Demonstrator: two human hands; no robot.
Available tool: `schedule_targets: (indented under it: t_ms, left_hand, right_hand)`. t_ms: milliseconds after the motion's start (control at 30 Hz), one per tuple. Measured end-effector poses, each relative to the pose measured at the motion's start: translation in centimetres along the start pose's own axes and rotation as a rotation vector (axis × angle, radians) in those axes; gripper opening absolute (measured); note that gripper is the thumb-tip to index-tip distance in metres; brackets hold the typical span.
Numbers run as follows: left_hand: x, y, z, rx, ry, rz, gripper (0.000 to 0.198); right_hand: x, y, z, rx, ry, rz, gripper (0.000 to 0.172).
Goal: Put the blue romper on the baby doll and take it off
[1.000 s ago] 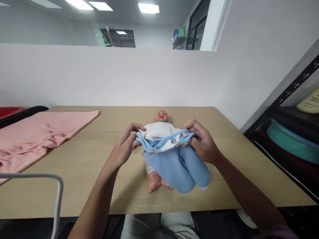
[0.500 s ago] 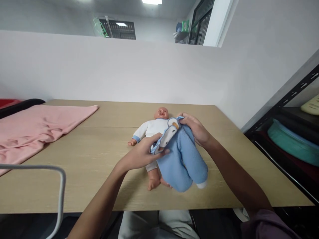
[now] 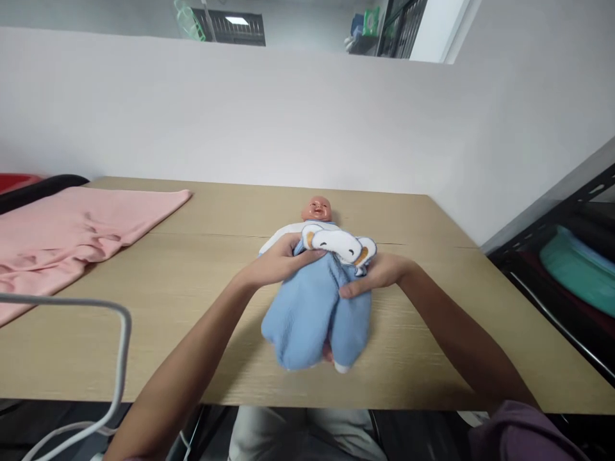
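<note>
Plainly, we find the blue garment (image 3: pixel 307 307) at the centre of the frame, gripped at its upper edge by both hands. The left hand (image 3: pixel 276 261) pinches one side, thumb laid across the front; the right hand (image 3: pixel 382 272) grips the opposite side, thumb likewise in front, its other fingers hidden behind the fabric. We note a soft, napped cloth shaped into two rounded, baggy legs, with a white tip at the lower end of one. Along the top runs a white appliqué band bearing a stitched animal face with tan ear patches. Beneath and beyond lies a doll (image 3: pixel 319 210) of smooth, glossy material in a white top, most of its body screened from us by the garment. The table (image 3: pixel 423 346) has a pale, wood-grained surface with a seam across it. At left we record a creased pink cloth (image 3: pixel 110 218), near a black rounded object (image 3: pixel 52 190) and a red item (image 3: pixel 16 182). A bent grey tube (image 3: pixel 123 339) crosses the lower left, blocking part of the tabletop. At right, a dark rack (image 3: pixel 557 208) holds a teal bundle (image 3: pixel 579 266).
</note>
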State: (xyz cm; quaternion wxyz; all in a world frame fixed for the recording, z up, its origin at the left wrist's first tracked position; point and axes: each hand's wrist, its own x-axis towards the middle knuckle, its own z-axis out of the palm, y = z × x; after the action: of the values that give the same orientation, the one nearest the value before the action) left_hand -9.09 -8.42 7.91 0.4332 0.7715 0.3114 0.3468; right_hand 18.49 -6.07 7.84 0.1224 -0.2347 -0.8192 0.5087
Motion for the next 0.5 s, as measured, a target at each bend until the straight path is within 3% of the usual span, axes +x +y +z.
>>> schedule_targets:
  t_ms: [100, 200, 267, 400, 500]
  left_hand:
    - [1.5, 0.5, -1.7, -0.039, -0.259, 0.041, 0.062]
    - [2.9, 1.3, -3.2, -0.024, -0.414, 0.046, 0.043]
    - [3.6, 1.3, -3.9, -0.017, -0.428, 0.046, 0.031]
    - [4.4, -0.4, -4.3, -0.064, -0.371, 0.034, 0.043]
    - [4.5, -2.3, -3.7, -0.162, -0.321, -0.019, 0.052]
  right_hand:
    - [0.6, 0.0, 0.3, 0.078, 0.035, -0.042, 0.068]
    - [1.0, -0.1, 0.5, 0.108, 0.134, -0.005, 0.063]
    - [1.0, -0.2, 0.5, 0.111, 0.203, 0.026, 0.055]
    - [1.1, -0.1, 0.0, 0.186, 0.332, 0.066, 0.063]
    - [1.6, 0.5, -0.9, 0.165, 0.196, 0.074, 0.075]
